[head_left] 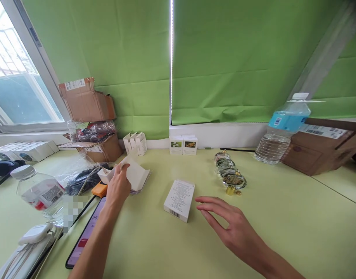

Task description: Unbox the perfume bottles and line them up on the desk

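My left hand (119, 186) reaches to a small stack of white papers (139, 176) on the table, its fingers closed on a white sheet at the top left of it. That sheet is partly blurred. To the right lies a flat white box (179, 199) with printed text and a barcode on its near side. Just right of this box, my right hand (224, 223) hovers with fingers apart, holding nothing and not touching the box. Beyond it sits a row of metal bangles (232, 174), with a gold ring-like piece (230, 190) at its near end.
At the back stand white cards (135, 144) and two small picture boxes (183, 145). A phone (86, 236), an orange item (99, 189), cables and a water bottle (41, 192) crowd the left. A large bottle (282, 130) and carton (320, 145) stand right; cartons (86, 102) are stacked back left.
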